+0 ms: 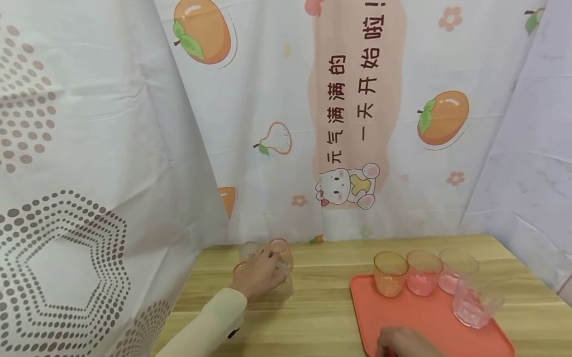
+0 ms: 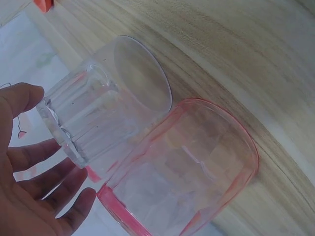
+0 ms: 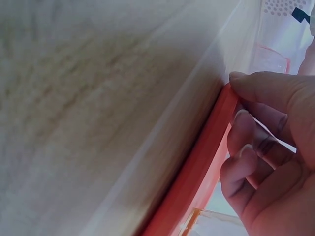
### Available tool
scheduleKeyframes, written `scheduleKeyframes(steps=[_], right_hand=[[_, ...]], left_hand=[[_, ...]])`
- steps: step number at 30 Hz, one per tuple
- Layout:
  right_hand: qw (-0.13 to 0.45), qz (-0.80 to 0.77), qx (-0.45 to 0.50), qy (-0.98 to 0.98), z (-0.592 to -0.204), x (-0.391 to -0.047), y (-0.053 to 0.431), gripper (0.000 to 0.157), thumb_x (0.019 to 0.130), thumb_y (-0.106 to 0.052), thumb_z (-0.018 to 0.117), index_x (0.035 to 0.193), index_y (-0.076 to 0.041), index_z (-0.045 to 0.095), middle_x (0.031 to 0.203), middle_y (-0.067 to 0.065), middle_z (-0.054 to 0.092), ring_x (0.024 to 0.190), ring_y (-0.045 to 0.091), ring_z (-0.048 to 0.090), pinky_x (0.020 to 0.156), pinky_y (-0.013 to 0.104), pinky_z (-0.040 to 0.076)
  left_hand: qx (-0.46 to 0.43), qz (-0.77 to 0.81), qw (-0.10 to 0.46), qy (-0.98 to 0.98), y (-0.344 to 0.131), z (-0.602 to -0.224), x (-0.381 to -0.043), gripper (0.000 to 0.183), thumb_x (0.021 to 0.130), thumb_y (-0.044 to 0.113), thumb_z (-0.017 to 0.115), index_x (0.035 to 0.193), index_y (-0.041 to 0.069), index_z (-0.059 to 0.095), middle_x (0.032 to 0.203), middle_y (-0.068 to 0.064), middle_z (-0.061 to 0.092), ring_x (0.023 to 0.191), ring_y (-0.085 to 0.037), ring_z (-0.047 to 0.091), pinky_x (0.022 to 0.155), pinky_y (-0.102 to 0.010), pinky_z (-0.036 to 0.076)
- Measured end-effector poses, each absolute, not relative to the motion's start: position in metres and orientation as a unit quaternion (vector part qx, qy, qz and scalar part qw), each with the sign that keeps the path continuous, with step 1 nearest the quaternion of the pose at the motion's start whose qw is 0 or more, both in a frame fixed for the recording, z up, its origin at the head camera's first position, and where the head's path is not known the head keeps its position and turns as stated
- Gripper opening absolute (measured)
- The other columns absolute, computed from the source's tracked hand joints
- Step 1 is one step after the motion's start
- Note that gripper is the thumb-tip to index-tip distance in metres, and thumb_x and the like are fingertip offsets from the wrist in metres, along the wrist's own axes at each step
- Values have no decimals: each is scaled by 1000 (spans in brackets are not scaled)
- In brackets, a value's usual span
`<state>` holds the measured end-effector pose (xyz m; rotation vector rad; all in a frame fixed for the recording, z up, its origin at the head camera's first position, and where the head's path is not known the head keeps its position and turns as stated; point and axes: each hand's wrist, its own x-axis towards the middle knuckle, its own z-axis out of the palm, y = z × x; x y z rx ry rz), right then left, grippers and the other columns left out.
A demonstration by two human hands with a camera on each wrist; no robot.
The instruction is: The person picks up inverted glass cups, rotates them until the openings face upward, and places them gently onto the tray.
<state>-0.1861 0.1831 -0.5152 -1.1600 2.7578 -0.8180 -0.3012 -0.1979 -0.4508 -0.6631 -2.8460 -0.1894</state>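
My left hand (image 1: 262, 273) is at the far left of the table, reaching over a small group of cups. In the left wrist view its thumb and fingertips pinch the thick base of a clear cup (image 2: 103, 101), whose rim faces the tabletop. Beside it a pink-tinted cup (image 2: 197, 164) also has its base toward my hand. My right hand (image 1: 407, 348) grips the near left corner of a red tray (image 1: 403, 318), thumb at the outer edge and fingers curled inside. On the tray stand an amber cup (image 1: 390, 275), a pink cup (image 1: 423, 274) and clear cups (image 1: 472, 304).
A pinkish cup (image 1: 281, 250) and another clear cup (image 1: 248, 251) stand behind my left hand. The wooden table (image 1: 316, 310) ends against a printed curtain (image 1: 280, 100) at the back. More curtain (image 1: 63, 162) hangs along the left side.
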Motion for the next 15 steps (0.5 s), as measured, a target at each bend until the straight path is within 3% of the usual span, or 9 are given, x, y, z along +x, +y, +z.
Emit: scheduleKeyframes(steps=[6, 15], right_hand=[[6, -243, -375, 895, -514, -184, 181, 20, 85, -26, 83, 78, -31, 64, 80, -26, 49, 69, -7, 46, 58, 22, 42], [9, -246, -367, 897, -513, -184, 179, 19, 87, -28, 81, 78, -31, 65, 79, -25, 50, 69, -7, 46, 58, 22, 42]], left_hand=[[-210, -83, 92, -970, -200, -453, -303, 31, 96, 38, 62, 112, 12, 68, 117, -8, 61, 113, -32, 56, 93, -50, 47], [-197, -91, 66, -974, -200, -452, -307, 37, 96, 44, 65, 121, 16, 67, 125, -8, 62, 113, -36, 56, 101, -59, 43]])
